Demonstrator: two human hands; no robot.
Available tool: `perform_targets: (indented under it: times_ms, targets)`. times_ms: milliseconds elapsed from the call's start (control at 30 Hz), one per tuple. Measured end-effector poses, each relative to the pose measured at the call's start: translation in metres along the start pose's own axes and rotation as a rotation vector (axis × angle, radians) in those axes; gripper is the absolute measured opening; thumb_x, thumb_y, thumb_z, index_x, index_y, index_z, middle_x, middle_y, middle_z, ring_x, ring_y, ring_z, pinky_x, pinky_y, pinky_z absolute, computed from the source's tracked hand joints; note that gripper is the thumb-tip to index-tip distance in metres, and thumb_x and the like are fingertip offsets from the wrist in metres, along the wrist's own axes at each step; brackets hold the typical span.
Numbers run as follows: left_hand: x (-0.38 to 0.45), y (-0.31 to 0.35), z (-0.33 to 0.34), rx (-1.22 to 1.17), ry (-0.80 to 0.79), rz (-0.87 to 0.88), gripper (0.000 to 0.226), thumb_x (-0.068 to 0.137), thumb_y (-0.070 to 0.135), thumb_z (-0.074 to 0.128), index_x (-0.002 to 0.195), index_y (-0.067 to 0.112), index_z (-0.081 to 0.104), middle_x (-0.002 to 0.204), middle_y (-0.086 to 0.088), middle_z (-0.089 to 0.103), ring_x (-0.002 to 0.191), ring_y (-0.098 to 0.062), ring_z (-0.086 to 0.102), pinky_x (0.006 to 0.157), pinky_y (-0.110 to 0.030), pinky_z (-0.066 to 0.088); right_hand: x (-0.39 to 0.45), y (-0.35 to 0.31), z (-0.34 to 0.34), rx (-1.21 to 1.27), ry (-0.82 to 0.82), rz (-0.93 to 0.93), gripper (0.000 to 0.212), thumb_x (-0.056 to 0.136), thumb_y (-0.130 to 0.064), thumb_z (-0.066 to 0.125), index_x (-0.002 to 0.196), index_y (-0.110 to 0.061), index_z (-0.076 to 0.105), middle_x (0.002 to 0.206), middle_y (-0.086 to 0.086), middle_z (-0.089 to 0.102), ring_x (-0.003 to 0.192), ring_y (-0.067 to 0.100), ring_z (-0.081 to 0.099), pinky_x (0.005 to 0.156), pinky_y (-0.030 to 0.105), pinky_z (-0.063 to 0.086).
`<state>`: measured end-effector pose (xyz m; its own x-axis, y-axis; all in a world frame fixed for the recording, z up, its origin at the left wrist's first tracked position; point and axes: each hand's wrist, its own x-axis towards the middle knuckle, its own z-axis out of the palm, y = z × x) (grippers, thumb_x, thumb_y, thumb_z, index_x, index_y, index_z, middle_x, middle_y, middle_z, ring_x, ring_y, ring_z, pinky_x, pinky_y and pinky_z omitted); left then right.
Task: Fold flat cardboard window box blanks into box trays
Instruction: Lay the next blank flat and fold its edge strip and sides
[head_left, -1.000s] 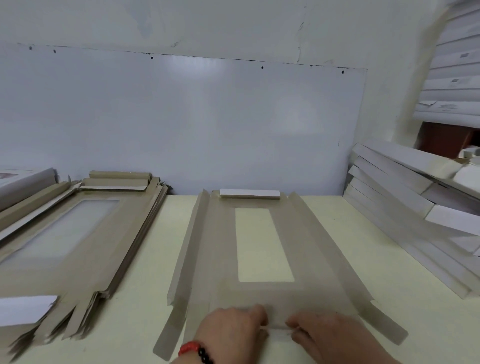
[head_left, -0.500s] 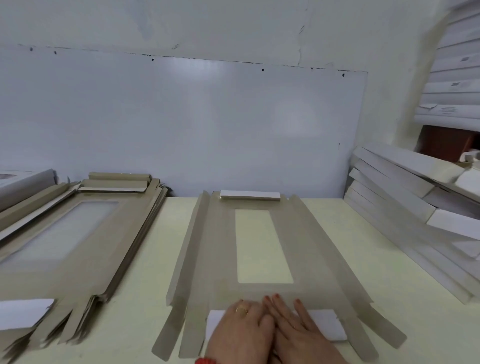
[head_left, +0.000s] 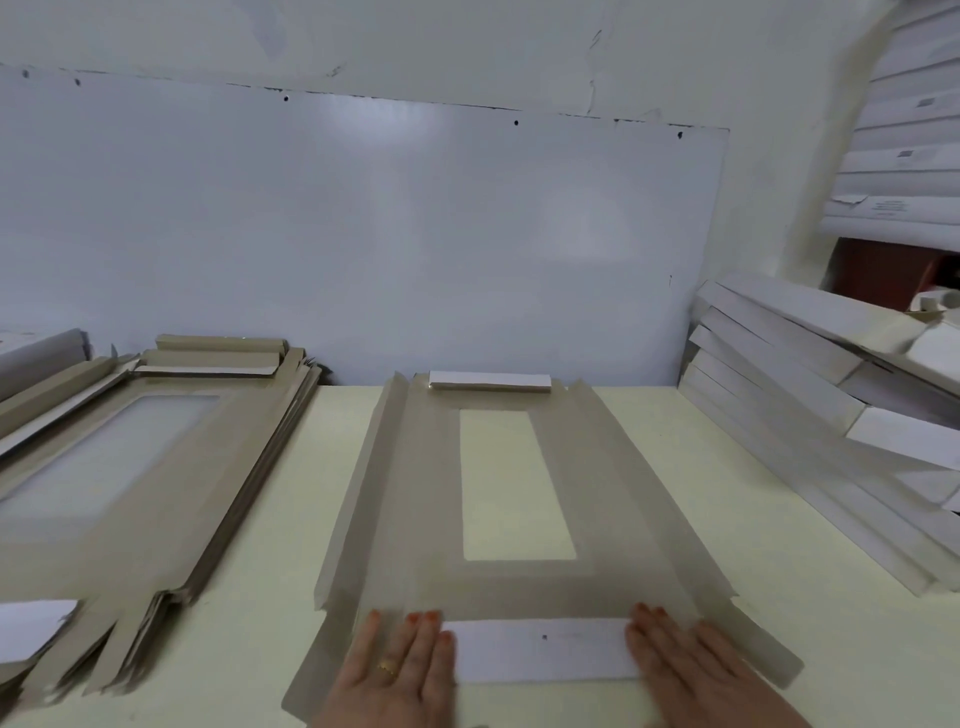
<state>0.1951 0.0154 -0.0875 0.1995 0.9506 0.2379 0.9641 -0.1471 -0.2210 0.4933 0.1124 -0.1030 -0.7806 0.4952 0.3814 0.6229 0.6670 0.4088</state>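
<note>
Bottom centre: left hand (head_left: 400, 670) flat, fingers straight, pressing on the near left end of the folded white end flap (head_left: 540, 649); gold ring on one finger, nails painted orange-red. Right hand (head_left: 691, 670) also flat and spread, pressing the flap's right end. Neither hand grips anything. The flap lies folded back onto the flat grey-brown cardboard window box blank (head_left: 415, 499), which lies centre frame on the pale yellow table (head_left: 291, 509), long axis running away from the camera, rectangular window cutout (head_left: 514, 483) in its middle, far white flap (head_left: 488, 381) folded at the top end. Left of frame: stack of unfolded grey-brown blanks (head_left: 135, 483). Right: leaning pile of white folded boxes (head_left: 810, 395). Upper right: white stacked cartons (head_left: 904, 156) with small labels, writing unreadable. Behind: white wall panel (head_left: 363, 234).
</note>
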Motion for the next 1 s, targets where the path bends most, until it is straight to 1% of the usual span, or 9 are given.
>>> perform_targets:
  times_ms: [67,133,200,300,400,533,667,767,1000]
  targets:
    - [0.004,-0.003,-0.012,0.027,-0.124,-0.012,0.09,0.098,0.052,-0.007,0.105,-0.004,0.063,0.102,-0.013,0.073,0.09,-0.014,0.072,0.115,-0.043,-0.004,0.0,0.005,0.003,0.002,0.016,0.064,0.067,0.099,-0.047,0.0,0.152,-0.006,-0.011,0.16,0.007,-0.017,0.147,0.014,-0.014,0.116,0.029,-0.003]
    - [0.013,-0.01,-0.023,0.136,-0.099,0.059,0.101,0.088,0.067,-0.009,0.14,-0.004,0.039,0.148,-0.019,0.04,0.135,-0.013,0.043,0.112,-0.045,-0.019,0.009,0.007,-0.014,0.091,-0.158,0.128,0.066,0.098,-0.047,-0.002,0.154,-0.011,-0.001,0.161,0.004,-0.014,0.147,0.008,-0.01,0.116,0.026,-0.002]
    - [0.016,-0.007,-0.016,-0.068,-0.15,0.059,0.087,0.087,0.074,0.025,0.148,0.013,0.034,0.158,-0.004,0.025,0.143,-0.01,0.028,0.119,-0.044,-0.005,0.015,0.005,-0.022,0.157,-0.219,0.178,0.073,0.098,-0.051,-0.001,0.137,-0.014,0.048,0.158,0.0,0.027,0.138,-0.008,0.027,0.114,0.021,0.001]
    - [0.017,-0.013,-0.026,-0.205,-0.119,-0.004,0.061,0.034,0.07,0.08,0.071,0.022,0.077,0.084,0.004,0.075,0.07,-0.008,0.071,0.074,-0.027,0.057,0.026,0.008,-0.023,0.205,-0.181,0.217,0.063,0.085,-0.073,0.04,0.085,-0.024,0.079,0.091,-0.011,0.075,0.073,0.0,0.07,0.096,0.014,0.036]
    - [0.028,-0.016,-0.014,-0.089,0.05,0.085,0.044,0.03,0.057,0.083,0.05,0.023,0.065,0.053,0.007,0.061,0.043,-0.015,0.057,0.051,-0.018,0.05,0.039,0.01,-0.021,0.138,-0.165,0.254,0.064,0.028,-0.066,0.086,0.081,-0.033,0.078,0.074,-0.019,0.071,0.059,0.005,0.068,0.052,0.015,0.051]
    - [0.036,-0.015,-0.02,-0.085,0.055,0.132,0.034,0.04,0.048,0.084,0.051,0.025,0.062,0.054,0.007,0.053,0.047,-0.012,0.055,0.043,-0.015,0.039,0.052,0.008,-0.022,0.075,-0.031,0.073,0.036,0.039,-0.042,0.095,0.061,-0.027,0.071,0.067,-0.012,0.065,0.056,0.012,0.063,0.051,0.016,0.048]
    - [0.052,-0.014,-0.023,-0.282,-0.067,-0.021,0.027,0.097,0.042,0.04,0.098,0.022,0.058,0.103,-0.002,0.058,0.099,-0.021,0.054,0.083,-0.03,0.044,0.069,0.0,-0.022,0.203,-0.03,0.108,0.016,0.074,-0.04,0.075,0.066,-0.03,0.065,0.066,-0.015,0.059,0.06,0.006,0.06,0.054,0.016,0.043]
    - [0.07,-0.013,-0.013,-0.369,-0.116,-0.144,0.024,0.1,0.034,0.03,0.108,0.022,0.049,0.11,-0.003,0.061,0.102,-0.024,0.054,0.085,-0.034,0.042,0.086,-0.002,-0.014,0.298,-0.161,0.208,0.026,0.103,-0.036,0.034,0.115,-0.035,0.057,0.107,-0.012,0.061,0.1,0.011,0.057,0.087,0.024,0.037]
    - [0.084,0.02,0.01,-0.309,-0.208,-0.123,0.056,0.094,0.023,0.035,0.148,0.019,0.024,0.16,-0.001,0.012,0.147,-0.023,0.008,0.118,-0.038,0.01,0.103,-0.058,-0.011,0.28,-0.168,0.228,0.036,0.081,-0.037,0.05,0.104,-0.026,0.076,0.119,-0.005,0.068,0.102,0.012,0.068,0.093,0.032,0.043]
